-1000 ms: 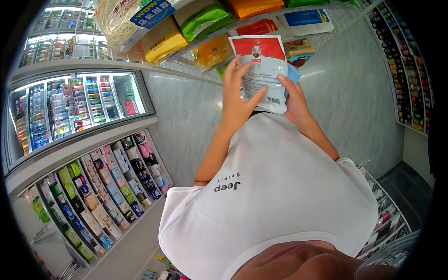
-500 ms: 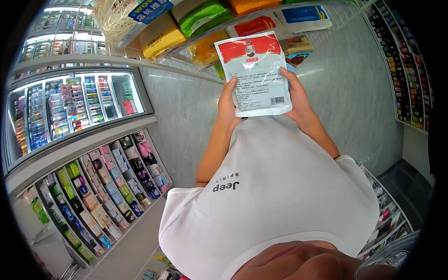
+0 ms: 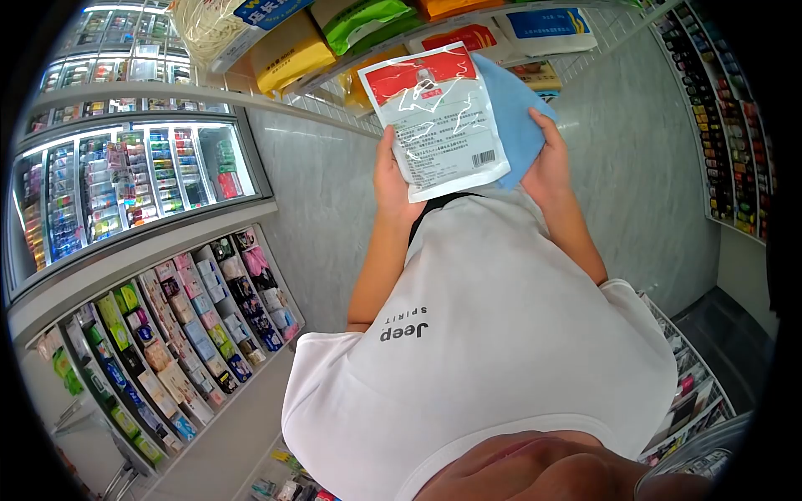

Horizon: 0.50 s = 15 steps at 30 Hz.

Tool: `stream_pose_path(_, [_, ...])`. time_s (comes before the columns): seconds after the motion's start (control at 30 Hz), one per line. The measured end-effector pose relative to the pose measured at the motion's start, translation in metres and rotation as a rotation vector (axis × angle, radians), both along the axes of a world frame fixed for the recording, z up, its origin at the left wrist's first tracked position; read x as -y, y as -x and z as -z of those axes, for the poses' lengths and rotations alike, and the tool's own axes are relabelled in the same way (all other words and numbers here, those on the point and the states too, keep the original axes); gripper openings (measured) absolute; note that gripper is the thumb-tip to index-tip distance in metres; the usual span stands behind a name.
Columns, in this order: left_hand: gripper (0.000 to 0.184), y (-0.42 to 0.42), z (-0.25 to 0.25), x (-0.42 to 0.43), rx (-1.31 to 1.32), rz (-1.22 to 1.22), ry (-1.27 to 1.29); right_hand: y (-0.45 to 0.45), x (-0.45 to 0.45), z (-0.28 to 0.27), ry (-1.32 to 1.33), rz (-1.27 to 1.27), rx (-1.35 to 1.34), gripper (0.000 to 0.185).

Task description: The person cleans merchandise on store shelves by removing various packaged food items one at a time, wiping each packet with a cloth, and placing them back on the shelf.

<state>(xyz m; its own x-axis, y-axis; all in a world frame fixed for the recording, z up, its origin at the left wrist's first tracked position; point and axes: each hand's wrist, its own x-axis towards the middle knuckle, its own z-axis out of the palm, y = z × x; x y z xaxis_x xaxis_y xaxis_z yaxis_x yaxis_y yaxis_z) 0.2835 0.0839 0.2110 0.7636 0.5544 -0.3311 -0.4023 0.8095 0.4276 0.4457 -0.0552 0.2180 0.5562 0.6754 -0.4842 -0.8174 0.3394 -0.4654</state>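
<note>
My left hand [image 3: 394, 179] grips the left edge of a glossy white food packet [image 3: 447, 134] with a red top band. Small printed text and a barcode face me, and light glares off the plastic. My right hand [image 3: 550, 167] is closed on a light blue cloth [image 3: 518, 104], its thumb on top. Part of the cloth lies behind the packet's right side and is hidden. Both things are held up in front of my white shirt, near the wire shelf. What is printed on the packet's other side is out of sight.
Ahead, a wire shelf [image 3: 334, 88] holds bagged goods, including yellow packs [image 3: 292, 63] and noodles [image 3: 209, 29]. A lit drinks fridge [image 3: 125, 184] and a rack of small packaged goods [image 3: 180, 334] stand at left. Shelves of bottles [image 3: 718, 125] line the right side.
The packet has shifted left and tilted, with my left hand on it. My right hand has come off the packet and moved right, and much more of the blue cloth shows.
</note>
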Motion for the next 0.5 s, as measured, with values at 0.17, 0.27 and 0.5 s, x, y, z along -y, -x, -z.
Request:
stream_pose_path(0.17, [0.049, 0.005, 0.002, -0.002, 0.060, 0.016, 0.074, -0.011, 0.006, -0.005, 0.011, 0.227, 0.209, 0.050])
stream_pose_path(0.27, [0.049, 0.005, 0.004, -0.002, 0.099, 0.048, 0.107, 0.000, 0.010, 0.001, 0.083, 0.157, 0.688, 0.049])
stream_pose_path(0.5, [0.049, 0.003, 0.011, 0.008, 0.250, 0.179, 0.145, 0.029, -0.019, -0.032, 0.194, -0.355, 1.981, 0.048])
